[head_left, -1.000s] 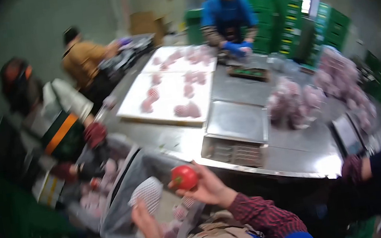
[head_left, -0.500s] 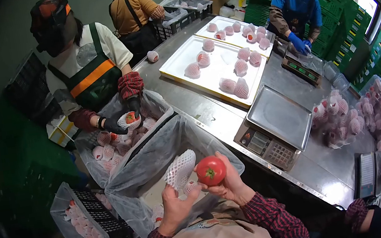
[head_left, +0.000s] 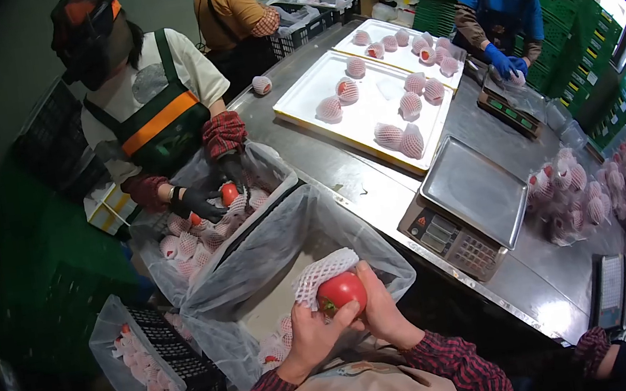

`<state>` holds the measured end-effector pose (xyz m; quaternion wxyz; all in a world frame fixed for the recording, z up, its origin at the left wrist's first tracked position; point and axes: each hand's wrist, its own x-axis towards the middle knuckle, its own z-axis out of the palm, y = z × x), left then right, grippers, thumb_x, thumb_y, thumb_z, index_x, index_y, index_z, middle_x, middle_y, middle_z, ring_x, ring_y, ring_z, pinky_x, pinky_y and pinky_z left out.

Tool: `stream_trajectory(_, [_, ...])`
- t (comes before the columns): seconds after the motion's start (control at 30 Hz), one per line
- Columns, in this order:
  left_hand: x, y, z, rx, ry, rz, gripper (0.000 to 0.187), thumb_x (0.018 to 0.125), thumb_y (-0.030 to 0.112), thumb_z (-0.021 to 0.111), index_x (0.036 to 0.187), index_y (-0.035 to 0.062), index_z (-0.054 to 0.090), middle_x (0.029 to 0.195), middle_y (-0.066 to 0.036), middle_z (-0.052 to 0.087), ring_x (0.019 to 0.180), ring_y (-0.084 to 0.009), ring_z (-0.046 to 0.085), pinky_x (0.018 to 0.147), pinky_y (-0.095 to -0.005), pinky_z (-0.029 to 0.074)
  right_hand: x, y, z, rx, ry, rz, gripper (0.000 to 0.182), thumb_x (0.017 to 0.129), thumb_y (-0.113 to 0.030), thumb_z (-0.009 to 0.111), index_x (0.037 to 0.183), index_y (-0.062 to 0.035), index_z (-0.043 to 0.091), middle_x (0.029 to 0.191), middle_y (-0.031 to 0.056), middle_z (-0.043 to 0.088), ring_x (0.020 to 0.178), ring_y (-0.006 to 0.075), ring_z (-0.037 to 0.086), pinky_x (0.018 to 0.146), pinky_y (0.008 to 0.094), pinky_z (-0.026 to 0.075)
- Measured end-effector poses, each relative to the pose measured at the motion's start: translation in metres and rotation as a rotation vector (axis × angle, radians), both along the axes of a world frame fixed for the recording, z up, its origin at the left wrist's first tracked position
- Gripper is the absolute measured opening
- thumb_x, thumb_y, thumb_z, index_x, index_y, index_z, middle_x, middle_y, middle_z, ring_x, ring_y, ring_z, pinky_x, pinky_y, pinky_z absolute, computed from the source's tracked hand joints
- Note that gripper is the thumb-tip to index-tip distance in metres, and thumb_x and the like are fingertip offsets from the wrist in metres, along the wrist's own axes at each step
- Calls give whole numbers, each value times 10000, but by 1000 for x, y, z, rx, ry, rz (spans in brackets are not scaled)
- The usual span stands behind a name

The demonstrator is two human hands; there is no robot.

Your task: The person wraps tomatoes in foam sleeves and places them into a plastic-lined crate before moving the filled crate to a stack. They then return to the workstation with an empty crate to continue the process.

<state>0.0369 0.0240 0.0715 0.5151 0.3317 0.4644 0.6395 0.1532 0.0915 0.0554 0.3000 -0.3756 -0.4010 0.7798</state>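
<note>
Between my two hands is a red tomato (head_left: 342, 294), its green stem end turned toward the lower left. My left hand (head_left: 315, 337) is closed around a white foam net sleeve (head_left: 324, 269) and its thumb presses on the tomato. The sleeve lies against the tomato's upper left side. My right hand (head_left: 385, 315) grips the tomato from the right. Both hands are above a crate lined with clear plastic (head_left: 260, 271), where several net-wrapped fruits lie near my left wrist.
A co-worker (head_left: 147, 99) at the left handles fruit in another lined crate. Metal table (head_left: 359, 181) holds white trays (head_left: 306, 88) of wrapped fruit, a scale (head_left: 477, 192) and bagged fruit (head_left: 568, 191). Two more people stand beyond. A smaller crate (head_left: 183, 350) is at lower left.
The sleeve and tomato have come together, and the tomato's stem has turned toward the lower left. My left hand has moved right, onto the tomato. The co-worker's hands have lowered into their crate.
</note>
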Motion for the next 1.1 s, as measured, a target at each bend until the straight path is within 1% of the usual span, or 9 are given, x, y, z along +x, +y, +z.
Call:
stream_trajectory(0.13, [-9,1,-5,-13,-67,58,313,972,106,645,1262,-8,621,1158,-71,673,1037,-155,657,741,-276,588,1,-3,-1,113,-43,115,603,1094,-526,259,1090,-36,610,753,49,624,488,98,514,411,244,341])
stream_trajectory(0.23, [-15,5,-5,21,-83,160,303,1042,185,528,1238,-20,637,1135,-75,688,1006,-150,660,881,-310,559,-4,-7,1,126,-24,104,587,1098,-511,261,1071,-38,609,741,53,624,485,99,512,410,247,339])
stream_trajectory(0.4, [-28,-3,-14,106,145,116,327,962,66,622,1275,-27,599,1216,-86,662,1105,-172,633,1035,-340,470,-5,4,9,-167,10,129,562,1105,-515,274,1019,-54,583,732,42,604,458,95,470,399,233,314])
stream_trajectory(0.57, [-28,-19,-24,182,363,98,549,881,31,721,1387,-13,512,1290,-78,622,1219,-180,587,1088,-365,442,0,5,-10,109,56,136,392,1108,-382,413,938,-60,560,658,21,575,448,61,445,396,221,280])
stream_trajectory(0.67, [-48,-26,-30,45,-110,7,619,882,157,773,1418,22,494,1319,-90,610,1270,-201,565,1082,-389,455,6,7,7,295,-105,190,337,1097,-287,483,890,-40,580,593,9,542,458,47,447,407,219,271])
stream_trajectory(0.73, [-61,-29,-32,53,-635,-9,701,854,231,816,1407,-30,473,1323,-124,614,1227,-232,606,1051,-367,486,19,11,9,163,-63,189,319,1081,-269,509,933,-12,629,593,10,524,453,65,427,451,219,305])
stream_trajectory(0.77, [-64,-32,-38,35,-621,25,717,887,369,784,1415,-6,478,1346,-125,605,1240,-251,601,1044,-381,500,26,15,3,178,-85,168,309,1077,-271,513,946,-15,625,598,9,524,459,63,423,457,217,306])
stream_trajectory(0.93, [-63,-39,-44,-25,-778,71,724,914,503,718,1435,56,487,1379,-101,593,1257,-248,585,1053,-417,493,27,14,-9,155,-101,231,303,1077,-295,494,974,-39,619,671,-13,560,536,48,476,506,208,327])
stream_trajectory(1.1, [-57,-42,-53,-25,-834,35,733,930,571,659,1440,71,497,1414,-115,576,1292,-299,563,1090,-493,469,-4,4,-43,-100,18,460,452,1076,-409,451,1261,-32,619,1072,70,679,895,159,650,731,306,542])
